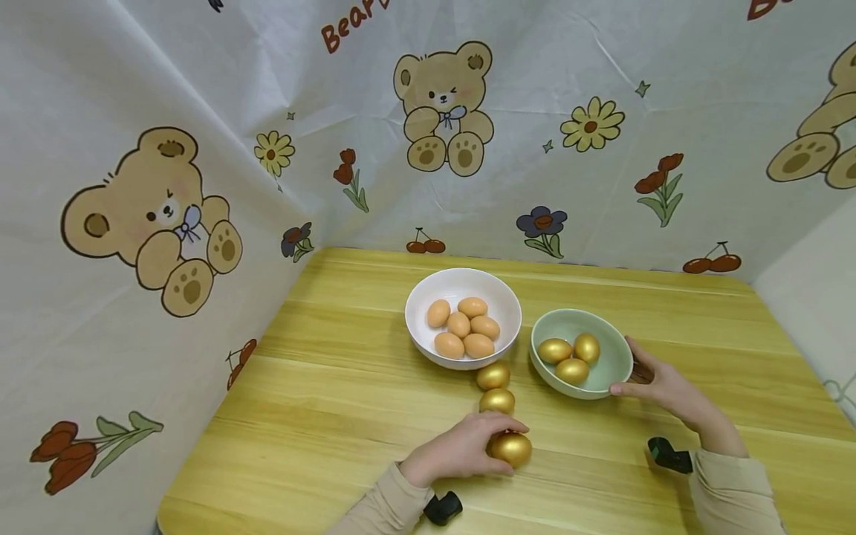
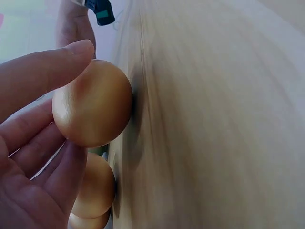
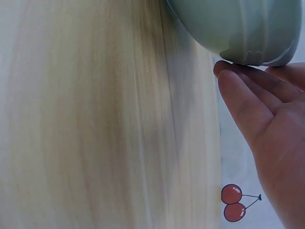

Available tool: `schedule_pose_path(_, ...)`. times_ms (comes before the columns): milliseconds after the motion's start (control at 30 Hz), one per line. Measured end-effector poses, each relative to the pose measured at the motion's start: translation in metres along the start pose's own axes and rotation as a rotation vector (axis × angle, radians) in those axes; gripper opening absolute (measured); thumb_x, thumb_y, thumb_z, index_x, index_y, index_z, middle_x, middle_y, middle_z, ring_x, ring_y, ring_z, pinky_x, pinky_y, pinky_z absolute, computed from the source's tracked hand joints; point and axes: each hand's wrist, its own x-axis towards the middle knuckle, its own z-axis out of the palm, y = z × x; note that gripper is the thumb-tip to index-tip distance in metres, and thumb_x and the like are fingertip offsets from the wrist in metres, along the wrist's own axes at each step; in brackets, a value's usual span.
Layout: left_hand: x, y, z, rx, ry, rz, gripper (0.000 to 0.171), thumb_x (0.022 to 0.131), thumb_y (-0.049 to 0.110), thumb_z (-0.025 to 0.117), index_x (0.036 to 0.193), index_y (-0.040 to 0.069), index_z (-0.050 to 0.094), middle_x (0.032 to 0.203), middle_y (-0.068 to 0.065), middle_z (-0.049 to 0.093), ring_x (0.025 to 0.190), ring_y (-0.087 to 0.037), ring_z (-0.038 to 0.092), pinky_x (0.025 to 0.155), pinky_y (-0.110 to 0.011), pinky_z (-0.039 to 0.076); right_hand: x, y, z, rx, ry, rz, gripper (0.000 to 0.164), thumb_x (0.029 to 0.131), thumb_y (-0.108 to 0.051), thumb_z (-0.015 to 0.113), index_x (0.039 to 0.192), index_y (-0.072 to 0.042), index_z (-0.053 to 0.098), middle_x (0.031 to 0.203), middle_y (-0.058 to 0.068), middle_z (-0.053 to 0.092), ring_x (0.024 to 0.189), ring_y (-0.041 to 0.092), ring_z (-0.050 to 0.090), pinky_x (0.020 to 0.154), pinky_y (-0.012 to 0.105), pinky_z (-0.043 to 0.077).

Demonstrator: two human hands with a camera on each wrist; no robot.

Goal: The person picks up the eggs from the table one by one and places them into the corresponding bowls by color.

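Note:
My left hand (image 1: pixel 468 447) has its thumb and fingers around a golden egg (image 1: pixel 513 449), close over the wooden table. The left wrist view shows the thumb on one side of that golden egg (image 2: pixel 93 105) and the fingers on the other. Two more golden eggs (image 1: pixel 498 401) lie in a row behind it, toward the white bowl. Against the right side of a pale green bowl (image 1: pixel 618 377) rests my right hand (image 1: pixel 662 383), thumb near the rim. Its extended fingers (image 3: pixel 243 95) touch the bowl's outer wall. Inside this bowl are three golden eggs (image 1: pixel 573 370).
Several brown eggs (image 1: pixel 458 325) sit in a white bowl (image 1: pixel 416 327), left of the green one. The wooden table (image 1: pixel 321 386) ends at a bear-printed cloth (image 1: pixel 361 96) behind and at the left. Dark wrist-worn devices (image 1: pixel 443 508) show by both sleeves.

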Motion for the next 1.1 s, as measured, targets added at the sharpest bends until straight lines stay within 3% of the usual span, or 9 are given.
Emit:
schedule_pose_path(333, 0.005, 0.000, 0.005, 0.022, -0.037, 0.010, 0.049, 0.083, 0.030, 0.071, 0.126, 0.013, 0.055, 0.123, 0.008, 0.054, 0.118, -0.004, 0.041, 0.098, -0.016, 0.030, -0.001, 0.000, 0.000, 0.001, 0.004, -0.005, 0.091, 0.089, -0.013, 0.064, 0.145, 0.004, -0.005, 0.143, 0.034, 0.018, 0.123, 0.047, 0.032, 0.082, 0.011, 0.040)
schedule_pose_path(633, 0.006, 0.002, 0.010, 0.042, -0.078, -0.018, 0.047, 0.087, 0.036, 0.065, 0.127, 0.014, 0.054, 0.123, 0.009, 0.053, 0.115, -0.001, 0.042, 0.097, -0.015, 0.031, -0.001, -0.001, 0.000, 0.013, 0.002, -0.007, 0.091, 0.089, -0.012, 0.064, 0.145, 0.004, -0.006, 0.144, 0.033, 0.017, 0.123, 0.048, 0.031, 0.082, 0.011, 0.040)
schedule_pose_path(900, 0.009, 0.005, 0.007, 0.063, -0.089, -0.015, 0.047, 0.087, 0.035, 0.064, 0.128, 0.013, 0.053, 0.123, 0.009, 0.054, 0.113, -0.001, 0.044, 0.095, -0.014, 0.032, -0.001, -0.002, 0.000, 0.018, 0.000, -0.010, 0.091, 0.089, -0.012, 0.064, 0.145, 0.004, -0.006, 0.144, 0.033, 0.018, 0.123, 0.047, 0.031, 0.082, 0.011, 0.040)
schedule_pose_path(1100, 0.017, 0.006, -0.003, 0.030, -0.056, 0.007, 0.047, 0.087, 0.036, 0.065, 0.127, 0.013, 0.054, 0.118, 0.009, 0.055, 0.102, 0.005, 0.046, 0.087, -0.009, 0.034, -0.001, -0.001, 0.000, 0.009, 0.001, -0.007, 0.091, 0.089, -0.013, 0.064, 0.145, 0.003, -0.006, 0.144, 0.033, 0.017, 0.123, 0.047, 0.031, 0.082, 0.011, 0.040)
